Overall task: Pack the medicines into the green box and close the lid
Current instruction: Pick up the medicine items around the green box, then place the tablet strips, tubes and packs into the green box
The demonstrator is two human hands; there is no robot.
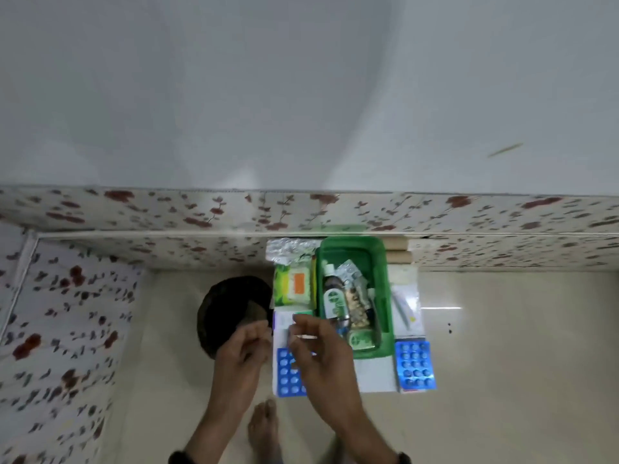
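Observation:
The green box (385,283) stands open on the floor by the wall, holding a dark bottle (333,296), foil strips and other small medicines. Its green lid (345,227) seems to lean on the wall behind it. My right hand (321,353) hovers left of the box's near corner, pinching a thin white item (305,337). My left hand (243,349) is beside it with curled fingers and nothing visible in them. Under my right hand lies a blue blister pack (284,375) on a white carton. Another blue blister pack (415,363) lies right of the box.
A green-and-orange packet (293,284) and a silver foil strip (291,247) lie left of the box. A white tube pack (407,308) lies on its right. A dark round object (231,306) sits by my left hand. A bare foot (264,426) is below.

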